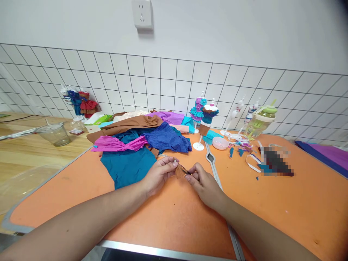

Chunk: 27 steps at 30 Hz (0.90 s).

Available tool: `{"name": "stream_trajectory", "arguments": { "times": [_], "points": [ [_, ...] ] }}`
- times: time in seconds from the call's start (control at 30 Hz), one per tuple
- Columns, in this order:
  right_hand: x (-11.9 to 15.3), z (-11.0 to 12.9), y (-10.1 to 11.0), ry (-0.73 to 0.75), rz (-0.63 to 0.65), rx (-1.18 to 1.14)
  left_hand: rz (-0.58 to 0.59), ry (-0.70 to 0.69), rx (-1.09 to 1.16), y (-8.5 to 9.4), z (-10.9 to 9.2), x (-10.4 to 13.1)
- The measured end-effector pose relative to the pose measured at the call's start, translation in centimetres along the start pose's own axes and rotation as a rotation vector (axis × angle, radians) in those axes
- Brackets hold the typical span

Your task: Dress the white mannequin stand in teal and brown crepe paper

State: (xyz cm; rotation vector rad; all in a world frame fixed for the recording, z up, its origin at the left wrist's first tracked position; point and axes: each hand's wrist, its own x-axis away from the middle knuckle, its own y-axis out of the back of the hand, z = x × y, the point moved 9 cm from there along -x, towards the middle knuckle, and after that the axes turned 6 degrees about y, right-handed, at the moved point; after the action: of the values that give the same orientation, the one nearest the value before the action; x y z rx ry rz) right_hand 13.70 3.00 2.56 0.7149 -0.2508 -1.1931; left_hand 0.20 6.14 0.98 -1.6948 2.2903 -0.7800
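Note:
Over the orange table, my left hand [161, 172] pinches a small gathered piece of brown crepe paper [179, 172] between thumb and fingers. My right hand [202, 183] is closed at the piece's other end, where a thin dark edge shows; I cannot make out what that edge belongs to. Just beyond my left hand lies a sheet of teal crepe paper [127, 166], with crumpled blue paper [167, 137] and pink paper [119, 144] on top. A small dress form [204, 129] in brown, teal and white stands beyond my right hand.
Another small dress form [197, 110] wears purple and turquoise ruffles. Nearby are a clear shallow dish [220, 143], paper scraps and a green-lidded bottle [262, 121]. A plastic cup [54, 134] stands left. A metal seam with a latch [210, 156] crosses the orange tabletop [174, 224].

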Motion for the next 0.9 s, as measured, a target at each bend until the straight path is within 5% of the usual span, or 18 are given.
{"name": "stream_trajectory", "arguments": {
  "times": [0.57,0.73,0.9],
  "points": [
    [0.0,-0.4,0.4,-0.047,-0.032,0.114,0.013,0.0,-0.028,0.0,0.1,0.0],
    [-0.2,-1.2,2.3,-0.109,-0.073,0.245,-0.043,-0.001,-0.03,0.5,0.0,0.0],
    [-0.3,-3.5,3.2,-0.214,0.142,0.527,-0.088,0.002,-0.077,1.5,0.3,-0.6]
  ]
}}
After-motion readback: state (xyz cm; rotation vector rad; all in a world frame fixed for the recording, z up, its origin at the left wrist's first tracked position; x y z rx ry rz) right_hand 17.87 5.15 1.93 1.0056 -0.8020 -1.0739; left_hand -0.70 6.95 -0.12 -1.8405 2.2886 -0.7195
